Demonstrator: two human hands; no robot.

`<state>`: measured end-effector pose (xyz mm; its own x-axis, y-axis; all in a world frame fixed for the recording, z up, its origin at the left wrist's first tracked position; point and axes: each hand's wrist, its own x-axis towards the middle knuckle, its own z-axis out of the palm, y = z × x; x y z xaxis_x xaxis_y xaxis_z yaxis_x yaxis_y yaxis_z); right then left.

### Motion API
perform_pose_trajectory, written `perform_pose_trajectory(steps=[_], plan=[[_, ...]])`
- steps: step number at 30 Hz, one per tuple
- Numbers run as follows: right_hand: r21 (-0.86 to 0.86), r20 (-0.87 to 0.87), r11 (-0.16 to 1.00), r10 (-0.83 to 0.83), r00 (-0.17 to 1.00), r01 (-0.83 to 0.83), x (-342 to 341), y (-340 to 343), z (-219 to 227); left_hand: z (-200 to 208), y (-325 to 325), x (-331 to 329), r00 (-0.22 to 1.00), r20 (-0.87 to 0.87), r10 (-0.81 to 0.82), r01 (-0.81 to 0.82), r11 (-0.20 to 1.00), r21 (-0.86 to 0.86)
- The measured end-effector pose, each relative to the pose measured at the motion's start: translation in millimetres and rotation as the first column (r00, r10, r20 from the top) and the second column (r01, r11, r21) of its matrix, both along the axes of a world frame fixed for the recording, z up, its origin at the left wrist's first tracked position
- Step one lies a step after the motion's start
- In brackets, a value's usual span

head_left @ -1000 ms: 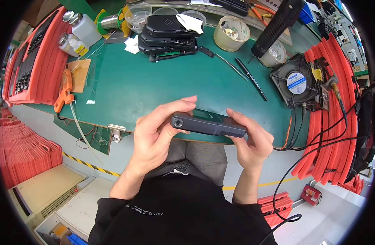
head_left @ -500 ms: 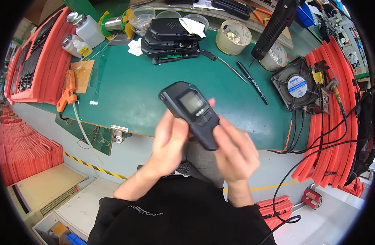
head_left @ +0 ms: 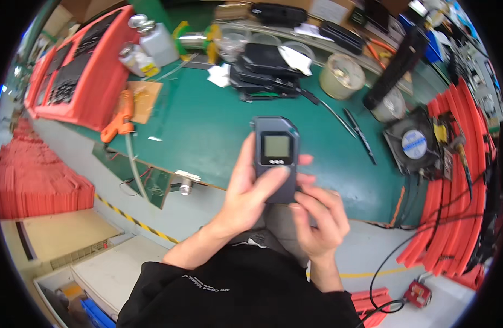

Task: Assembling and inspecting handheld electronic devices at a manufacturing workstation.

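Observation:
A black handheld device [head_left: 277, 146] with a small grey-green screen stands nearly upright in front of me, above the near edge of the green bench mat. My left hand [head_left: 246, 197] is closed round it from the left. The left thumb lies across the front just under the screen and its small white marks, and the left fingertips show past the right side. Close to the device's lower right edge is my right hand [head_left: 322, 221], its fingers half bent and apart. Whether a right fingertip touches the casing is hard to see.
Black device housings [head_left: 268, 71] are stacked at the back. A black marker [head_left: 361, 136], an electric screwdriver [head_left: 396, 68] and a fan [head_left: 414, 143] are to the right. An orange glue gun [head_left: 121, 120] sits left, beside red foam trays [head_left: 79, 68]. Cables [head_left: 404, 257] hang at the right.
The device has turned from a slant to nearly upright. My left thumb has moved onto its front, and my right hand has come off its lower end. The whole view has shifted.

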<state>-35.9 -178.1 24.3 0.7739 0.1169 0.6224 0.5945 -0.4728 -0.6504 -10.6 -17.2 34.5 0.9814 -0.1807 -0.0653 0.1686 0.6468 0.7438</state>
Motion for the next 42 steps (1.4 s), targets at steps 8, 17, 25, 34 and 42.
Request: perform_pose_trajectory(steps=[8, 17, 25, 34, 42], plan=[[-0.010, -0.489, 0.999, 0.039, 0.872, -0.051, -9.1, 4.8, 3.8, -5.7, -11.6, -0.4, 0.995, 0.093, 0.033, -0.031, 0.999, -0.024], [0.445, -0.478, 0.895, 0.252, 0.841, -0.016, -16.1, 2.2, -13.9, 16.0, -0.2, -9.0, 0.933, 0.311, -0.178, 0.089, 0.956, 0.281], [0.485, -0.484, 0.874, 0.308, 0.819, -0.042, -17.7, -13.9, -35.7, 12.8, -0.7, -16.0, 0.936, 0.297, -0.191, 0.101, 0.951, 0.291], [0.542, -0.624, 0.838, 0.445, 0.642, -0.055, -3.1, -7.0, -20.3, -3.6, -6.7, -8.3, 0.971, 0.202, -0.128, 0.067, 0.956, 0.286], [0.759, -0.490, 0.651, 0.565, 0.664, 0.007, 1.4, -15.4, -27.1, 4.8, -25.8, -14.7, 0.952, 0.201, -0.233, 0.104, 0.858, 0.502]])
